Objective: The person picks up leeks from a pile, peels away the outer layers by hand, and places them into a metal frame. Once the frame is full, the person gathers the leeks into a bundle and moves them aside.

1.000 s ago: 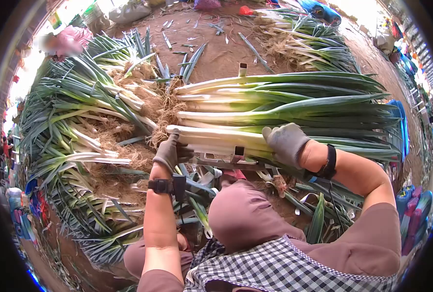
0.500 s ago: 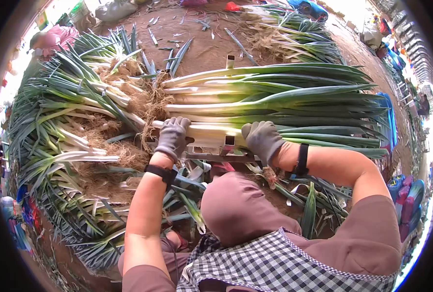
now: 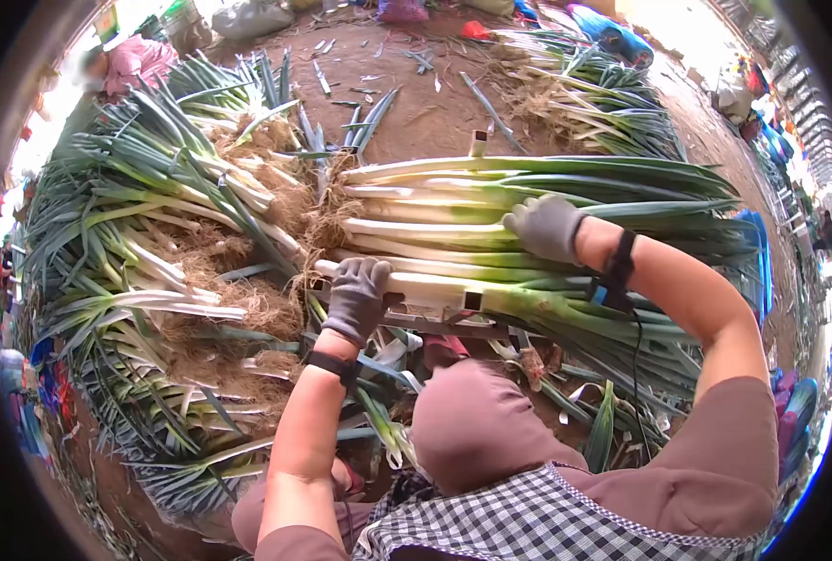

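A row of long leeks (image 3: 416, 229) lies side by side across a metal frame (image 3: 473, 300), white stems to the left and green leaves to the right. My left hand (image 3: 358, 297), in a grey glove, is wrapped round the white stem of the nearest leek (image 3: 425, 285), close to its root end. My right hand (image 3: 545, 227), also gloved in grey, is on top of the row where the stems turn green. Its fingers are curled down, and what lies under them is hidden.
A big heap of rooted leeks (image 3: 154, 280) curves along the left side. Another pile of leeks (image 3: 603, 93) lies at the back right. Leaf scraps (image 3: 369, 122) are scattered on the earth floor. A person in pink (image 3: 140, 64) is at the far left.
My right hand has moved up and away from the nearest leek, onto the middle of the row. My left hand still grips near the root end. The nearest leek's leaves now spread lower right.
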A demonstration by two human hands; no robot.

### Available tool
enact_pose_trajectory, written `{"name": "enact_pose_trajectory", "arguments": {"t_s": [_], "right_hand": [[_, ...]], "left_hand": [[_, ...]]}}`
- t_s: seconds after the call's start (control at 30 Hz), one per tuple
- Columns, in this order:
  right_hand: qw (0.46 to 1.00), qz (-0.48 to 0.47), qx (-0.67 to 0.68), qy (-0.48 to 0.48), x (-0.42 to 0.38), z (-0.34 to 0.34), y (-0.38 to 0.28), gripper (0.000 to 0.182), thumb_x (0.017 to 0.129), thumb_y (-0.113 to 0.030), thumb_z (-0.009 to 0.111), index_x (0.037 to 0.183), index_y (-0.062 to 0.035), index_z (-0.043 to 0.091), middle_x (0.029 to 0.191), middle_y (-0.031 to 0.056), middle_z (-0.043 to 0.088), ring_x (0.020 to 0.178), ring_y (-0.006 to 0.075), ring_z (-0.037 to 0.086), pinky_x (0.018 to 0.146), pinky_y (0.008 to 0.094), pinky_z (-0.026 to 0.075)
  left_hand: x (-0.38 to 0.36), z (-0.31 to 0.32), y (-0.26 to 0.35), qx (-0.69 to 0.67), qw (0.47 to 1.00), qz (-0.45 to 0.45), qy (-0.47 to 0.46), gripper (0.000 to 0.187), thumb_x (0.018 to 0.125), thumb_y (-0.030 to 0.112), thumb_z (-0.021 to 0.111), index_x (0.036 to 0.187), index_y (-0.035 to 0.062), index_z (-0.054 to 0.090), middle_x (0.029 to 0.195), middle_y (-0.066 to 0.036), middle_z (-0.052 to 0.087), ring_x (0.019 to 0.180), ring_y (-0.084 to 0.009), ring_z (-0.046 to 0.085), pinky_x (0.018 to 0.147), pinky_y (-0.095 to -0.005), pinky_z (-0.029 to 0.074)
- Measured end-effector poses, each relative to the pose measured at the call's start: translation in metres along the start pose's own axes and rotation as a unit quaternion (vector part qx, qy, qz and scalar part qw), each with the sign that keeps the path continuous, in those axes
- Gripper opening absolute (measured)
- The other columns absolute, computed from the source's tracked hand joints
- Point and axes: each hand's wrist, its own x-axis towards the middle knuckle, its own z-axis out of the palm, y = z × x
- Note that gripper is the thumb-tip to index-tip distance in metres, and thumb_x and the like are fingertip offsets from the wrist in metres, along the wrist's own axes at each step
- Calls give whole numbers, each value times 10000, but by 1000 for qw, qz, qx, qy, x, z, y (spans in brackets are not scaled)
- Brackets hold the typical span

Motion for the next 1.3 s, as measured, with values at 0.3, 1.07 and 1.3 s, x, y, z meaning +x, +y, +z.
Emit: {"name": "enact_pose_trajectory", "arguments": {"t_s": [0.3,1.07,1.3], "right_hand": [[993,-42,96,-60,-47,-44,-21,370,898,-140,542,1247,-19,567,991,164,670,926,328,676,747,428,555],[998,47,23,34,-18,-62,-21,270,666,-200,805,863,-74,669,916,141,643,896,354,630,771,449,495],[979,-118,108,123,-40,-217,-165,369,620,-137,802,945,-66,644,897,133,658,852,345,625,751,440,486]], "left_hand": [[-14,6,-4,-21,998,-6,62,376,809,273,724,1072,88,530,999,-123,580,934,-363,567,835,-496,445],[-10,-305,-32,-97,948,-176,-245,370,962,281,560,1273,91,624,1189,-110,680,1101,-246,638,998,-355,474],[-280,-412,-71,74,882,-435,-166,441,848,413,686,1136,78,683,1078,-175,699,1012,-312,669,911,-396,509]]}}
